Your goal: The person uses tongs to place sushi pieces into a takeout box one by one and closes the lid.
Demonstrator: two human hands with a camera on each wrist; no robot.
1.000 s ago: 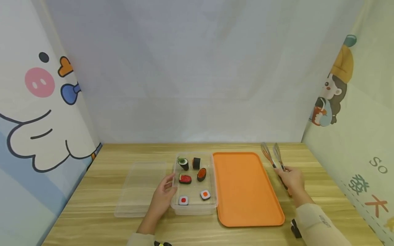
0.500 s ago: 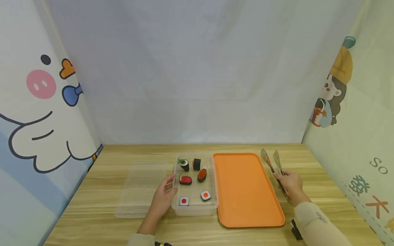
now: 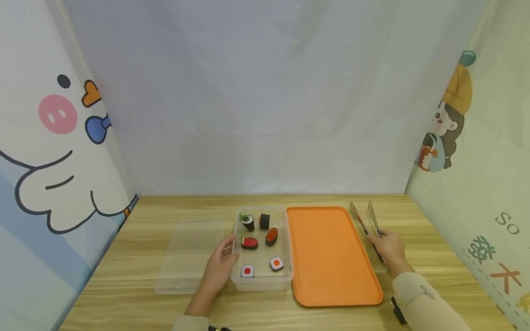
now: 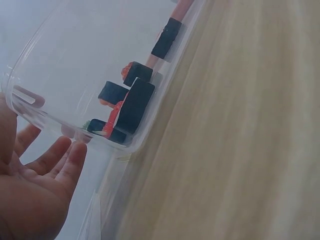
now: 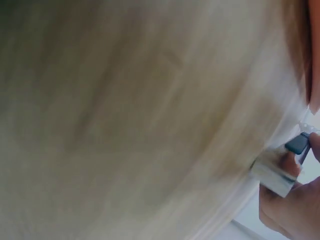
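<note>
My left hand (image 3: 219,264) is at the left wall of a clear plastic box (image 3: 262,286), its fingertips touching the outside. In the left wrist view, the fingers (image 4: 75,160) rest lightly bent against the wall near the rim. Several toy sushi pieces lie in the box: a red-topped one (image 3: 250,242), an orange roe one (image 3: 271,236), a hand roll (image 3: 247,222), a dark roll (image 3: 264,221) and two white rolls, one of them a red-centred roll (image 3: 247,271). On the right, my right hand (image 3: 389,248) grips metal tongs (image 3: 374,220) whose two arms spread apart, tips pointing away.
An orange tray (image 3: 331,257) lies between the box and the tongs. Left of the box lies a clear lid (image 3: 188,257), flat on the wooden table (image 3: 124,276). A white curtain (image 3: 265,138) closes off the back, and printed cloths hang at both sides.
My right hand has shifted slightly down and left, and the tongs' tips have come lower, towards the table. The left hand and the box stay in place.
</note>
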